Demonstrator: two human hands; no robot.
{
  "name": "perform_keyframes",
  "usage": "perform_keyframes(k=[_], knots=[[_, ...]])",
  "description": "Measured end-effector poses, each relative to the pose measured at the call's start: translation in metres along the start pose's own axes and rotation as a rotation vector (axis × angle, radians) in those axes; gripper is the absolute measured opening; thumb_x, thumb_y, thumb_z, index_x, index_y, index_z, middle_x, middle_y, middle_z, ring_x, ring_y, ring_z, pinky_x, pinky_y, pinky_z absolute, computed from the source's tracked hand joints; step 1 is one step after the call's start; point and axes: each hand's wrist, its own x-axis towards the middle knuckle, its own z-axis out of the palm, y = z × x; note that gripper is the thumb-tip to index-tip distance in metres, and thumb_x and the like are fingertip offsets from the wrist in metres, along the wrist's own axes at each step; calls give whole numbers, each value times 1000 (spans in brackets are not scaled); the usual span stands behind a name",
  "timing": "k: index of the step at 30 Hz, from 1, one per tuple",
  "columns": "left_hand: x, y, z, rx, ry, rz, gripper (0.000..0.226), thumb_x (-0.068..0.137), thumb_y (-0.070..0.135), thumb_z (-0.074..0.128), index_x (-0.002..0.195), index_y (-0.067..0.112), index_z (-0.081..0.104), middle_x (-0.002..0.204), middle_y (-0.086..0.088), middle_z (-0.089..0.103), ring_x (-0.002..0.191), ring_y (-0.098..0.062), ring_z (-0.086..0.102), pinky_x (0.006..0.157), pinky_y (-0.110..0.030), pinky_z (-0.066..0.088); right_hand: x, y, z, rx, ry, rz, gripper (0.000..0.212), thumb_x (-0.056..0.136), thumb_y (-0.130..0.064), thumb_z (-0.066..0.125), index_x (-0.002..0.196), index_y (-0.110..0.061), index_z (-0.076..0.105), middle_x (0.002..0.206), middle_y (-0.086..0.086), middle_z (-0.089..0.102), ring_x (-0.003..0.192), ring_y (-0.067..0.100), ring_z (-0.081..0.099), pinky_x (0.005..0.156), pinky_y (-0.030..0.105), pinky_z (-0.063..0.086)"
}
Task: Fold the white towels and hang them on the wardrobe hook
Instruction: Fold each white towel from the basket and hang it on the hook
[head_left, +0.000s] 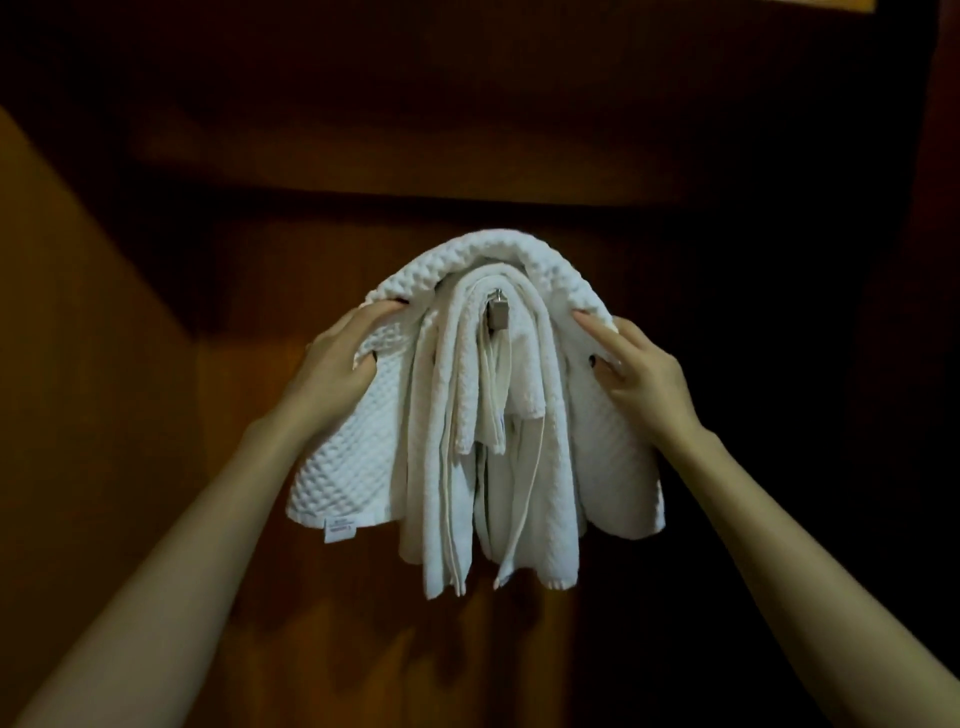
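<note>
Where the white towels (467, 467) hang, we find them draped in layers over the metal hook (497, 312) on the dark wooden wardrobe panel (311, 156). We see the hook only as a small metal piece showing between the innermost folds.

The outer towel (498, 249), of waffle weave, arches over the top of the stack and falls down both sides. A small label (338, 531) is sewn at its lower left corner. The inner layers hang straight down between the two outer flaps, their lower edges uneven.

We note the left hand (332, 364) on the left shoulder of the outer towel. Its fingers (374, 312) lie over the fold, the thumb is tucked beneath the edge, and the cloth is pinched between them.

We note the right hand (644, 379) on the right shoulder, at about the same height. Its fingers (592, 327) curl over the fold and grasp the cloth against the thumb.

Both hands flank the hook, well apart from it, with the whole stack between them.
</note>
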Motion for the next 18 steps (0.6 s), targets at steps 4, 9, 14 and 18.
perform_keyframes(k=[4, 9, 14, 18], knots=[[-22, 5, 18, -4, 4, -1, 71, 89, -1, 46, 134, 52, 34, 146, 8, 41, 95, 8, 46, 82, -21, 38, 8, -5, 0, -22, 9, 31, 65, 91, -5, 57, 144, -37, 41, 140, -4, 53, 96, 23, 65, 66, 40, 57], [-51, 9, 40, -82, 30, -16, 81, 92, 8, 54, 141, 60, 15, 155, 5, 27, 126, -7, 42, 94, -33, 38, -14, -11, 9, -17, -167, 76, 84, 89, -4, 60, 148, -49, 20, 154, -5, 36, 86, 13, 64, 65, 32, 55], [-96, 4, 61, -113, 15, -174, 85, 93, 8, 54, 141, 61, 8, 155, -4, 28, 133, -32, 40, 97, -42, 41, -45, -16, 14, 119, -242, 214, 88, 90, -1, 57, 147, -53, 15, 141, 0, 40, 84, 17, 56, 71, 36, 55], [-115, 3, 55, -57, 44, -137, 90, 92, 4, 53, 142, 59, 1, 105, -9, 61, 61, -28, 59, 52, -39, 46, -65, -15, 14, 193, -180, 263, 81, 90, 5, 53, 150, -42, 24, 127, -2, 54, 98, 14, 56, 82, 31, 52]])
